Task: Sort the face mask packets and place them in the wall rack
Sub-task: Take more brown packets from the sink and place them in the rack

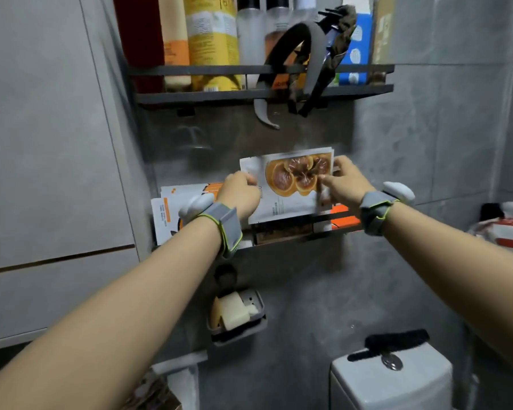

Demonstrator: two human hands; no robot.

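Nearest: two bare forearms reach up and forward from the bottom corners, each with a grey, green-edged wristband (228, 226).

Low right, a white ceramic toilet cistern (391, 380) with a black bristly item (397, 340) lying on its lid. Left of it, on the grey wall, a grey soap dish (237, 318) holds pale soap pieces.

Higher up, both hands meet at the lower dark metal wall rack (308, 236). The left hand (240, 193) has its fingers curled on the left edge of a white face mask packet printed with an orange-brown mushroom (290, 184). The right hand (342, 184) pinches the packet's right side, with one digit on the printed front and the rest behind the edge. The packet is held upright and slightly tilted against the wall, its bottom edge level with the rack's front rail. Cannot tell whether that edge sits inside the rack.

In the same rack, white-and-orange packets (172, 208) stand at the left end, and orange ones (342, 216) sit under the right hand.

Farthest up: an upper dark metal shelf (219, 96) carries a yellow bottle (214, 39) among other bottles. Dark and grey headbands (293, 54) hang over its rail.
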